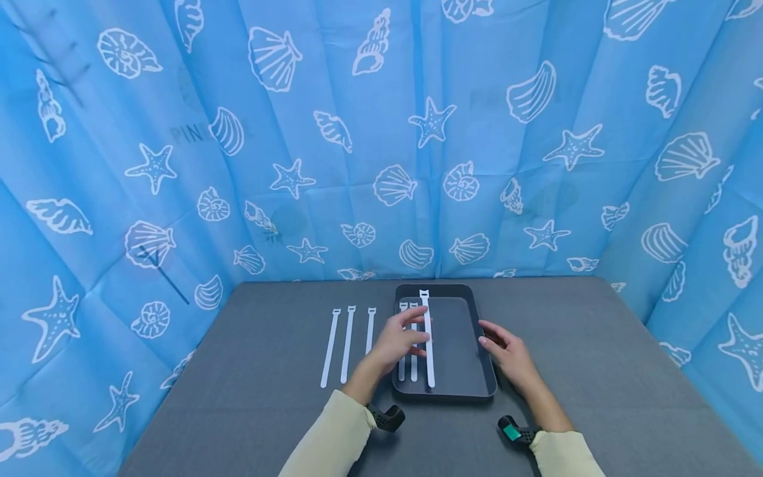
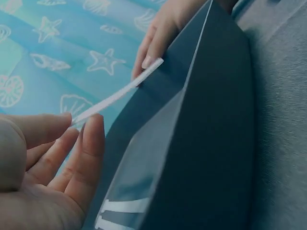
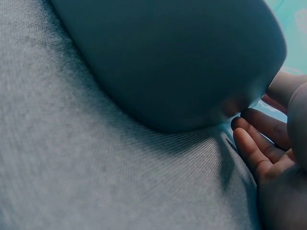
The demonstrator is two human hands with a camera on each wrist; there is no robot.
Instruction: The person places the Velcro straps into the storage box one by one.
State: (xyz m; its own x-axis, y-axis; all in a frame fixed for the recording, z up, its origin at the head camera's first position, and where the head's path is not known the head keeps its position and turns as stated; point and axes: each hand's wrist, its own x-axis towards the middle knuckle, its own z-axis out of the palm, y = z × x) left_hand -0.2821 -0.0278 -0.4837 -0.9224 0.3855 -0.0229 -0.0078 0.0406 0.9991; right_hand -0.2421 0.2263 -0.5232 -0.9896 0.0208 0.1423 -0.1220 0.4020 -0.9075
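Note:
A white hook-and-loop cable tie (image 1: 430,364) with a slotted head is pinched between the thumb and fingers of my left hand (image 1: 393,341), above the left part of a dark grey tray (image 1: 457,354). In the left wrist view, this held tie (image 2: 117,95) bends slightly. Two more cable ties lie side by side inside the tray, partly covered by the left hand. My right hand (image 1: 511,358) is at the tray's right side, its fingers loosely extended by the outer wall. The right wrist view shows those fingertips (image 3: 242,120) close against the wall; contact is hard to tell.
Three white cable ties lie left of the tray on the grey cloth-covered table (image 1: 268,371), including a leftmost tie (image 1: 330,351); the one closest to the tray is partly hidden by the left arm. A blue seashell curtain (image 1: 357,146) hangs along the back and sides.

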